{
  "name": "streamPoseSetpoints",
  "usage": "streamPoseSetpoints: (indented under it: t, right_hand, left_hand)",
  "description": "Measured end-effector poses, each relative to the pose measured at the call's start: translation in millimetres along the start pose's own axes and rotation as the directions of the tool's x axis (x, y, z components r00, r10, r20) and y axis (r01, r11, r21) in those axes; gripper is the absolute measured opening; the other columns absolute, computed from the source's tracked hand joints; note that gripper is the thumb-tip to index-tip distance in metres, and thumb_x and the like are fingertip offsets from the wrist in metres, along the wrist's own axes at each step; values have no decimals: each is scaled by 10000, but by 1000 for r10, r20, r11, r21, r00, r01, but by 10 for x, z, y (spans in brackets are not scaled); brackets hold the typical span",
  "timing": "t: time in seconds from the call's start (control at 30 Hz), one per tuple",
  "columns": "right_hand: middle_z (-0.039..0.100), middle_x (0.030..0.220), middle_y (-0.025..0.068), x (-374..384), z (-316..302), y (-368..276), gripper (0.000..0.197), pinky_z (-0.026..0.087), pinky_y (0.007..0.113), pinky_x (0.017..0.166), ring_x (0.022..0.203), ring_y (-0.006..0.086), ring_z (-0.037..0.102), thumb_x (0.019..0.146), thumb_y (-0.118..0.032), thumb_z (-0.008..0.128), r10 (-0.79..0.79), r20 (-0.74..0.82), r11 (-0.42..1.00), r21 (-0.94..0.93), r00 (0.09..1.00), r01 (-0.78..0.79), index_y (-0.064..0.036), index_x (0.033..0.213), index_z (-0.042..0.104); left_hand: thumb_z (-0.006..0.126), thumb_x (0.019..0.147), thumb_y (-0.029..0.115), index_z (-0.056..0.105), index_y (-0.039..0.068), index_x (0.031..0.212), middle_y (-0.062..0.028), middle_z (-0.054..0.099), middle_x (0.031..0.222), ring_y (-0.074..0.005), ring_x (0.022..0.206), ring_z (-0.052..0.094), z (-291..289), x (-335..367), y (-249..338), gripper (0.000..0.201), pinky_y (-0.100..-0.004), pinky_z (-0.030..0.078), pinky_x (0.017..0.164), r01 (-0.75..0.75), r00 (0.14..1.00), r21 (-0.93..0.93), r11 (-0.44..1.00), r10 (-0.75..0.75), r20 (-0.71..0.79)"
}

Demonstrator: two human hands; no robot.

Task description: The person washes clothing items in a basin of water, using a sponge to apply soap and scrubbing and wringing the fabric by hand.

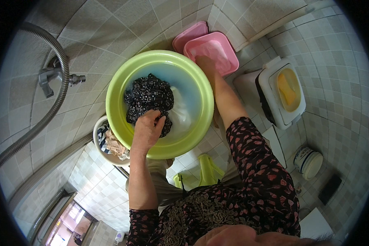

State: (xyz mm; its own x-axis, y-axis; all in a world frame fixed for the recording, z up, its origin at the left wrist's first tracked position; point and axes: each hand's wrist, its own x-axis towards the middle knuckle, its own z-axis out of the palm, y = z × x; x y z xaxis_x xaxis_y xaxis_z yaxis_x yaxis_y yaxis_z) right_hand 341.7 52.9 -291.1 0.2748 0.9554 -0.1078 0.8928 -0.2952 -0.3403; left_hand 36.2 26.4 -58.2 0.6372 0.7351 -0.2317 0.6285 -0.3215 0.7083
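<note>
A wide lime-green basin (209, 107) holds bluish water. In it lies a bunched black garment (149, 96) with a small pale pattern, and a white cloth (178, 110) lies partly under water beside it. My left hand (148, 128) is at the garment's near end, its fingers curled closed on the fabric. My right arm stretches past the basin's right side. My right hand (205, 64) reaches into a pink tub (232, 52) holding white, powdery-looking stuff (220, 61); its fingers are too hidden to make out. A second pink piece, perhaps the lid (187, 36), leans behind the tub.
Left of the basin stands a small white tub (97, 141) of crumpled clothes. A tap (51, 78) with a grey hose (55, 45) is on the left wall. A white lidded bin (281, 88) stands right, a round bucket (311, 164) nearer. A green plastic stool (207, 170) sits below me.
</note>
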Motion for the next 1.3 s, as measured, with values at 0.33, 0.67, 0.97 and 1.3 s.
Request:
streamPoseSetpoints:
  t: [0.33, 0.67, 0.97, 1.3]
  right_hand:
    - [655, 797, 133, 19, -89, 351, 302, 482, 350, 598, 685, 239, 625, 898, -285, 506, 183, 413, 823, 433, 892, -369, -21, 937, 648]
    - [570, 625, 48, -205, -1061, 358, 163, 404, 294, 435, 487, 137, 532, 883, -112, 490, 306, 376, 648, 591, 875, -480, 6, 870, 602]
    - [506, 634, 21, -450, -1401, 490, 166, 304, 238, 381, 470, 87, 433, 906, -119, 512, 304, 305, 403, 817, 902, -412, -34, 766, 536]
    - [436, 626, -16, -893, -2427, -602, 138, 231, 208, 363, 441, 45, 339, 923, -146, 490, 97, 307, 244, 915, 947, -321, -32, 860, 536]
  left_hand:
    - [639, 819, 109, 590, -27, 853, -184, 577, 736, -280, 623, 585, -68, -74, -122, 149, -342, 456, 587, -55, 998, 76, 996, 57, -26]
    - [638, 807, 114, 570, -28, 802, -191, 549, 678, -298, 591, 540, -168, -174, -222, 157, -360, 430, 565, -46, 995, 11, 999, 47, -93]
    - [616, 787, 168, 567, -18, 741, -228, 584, 745, -416, 738, 566, -196, -248, -284, 198, -461, 444, 643, -24, 997, 49, 999, 28, -78]
    - [600, 782, 244, 628, 25, 790, -191, 635, 802, -378, 809, 608, -208, -358, -555, 221, -456, 487, 715, 71, 996, 157, 985, -60, -73]
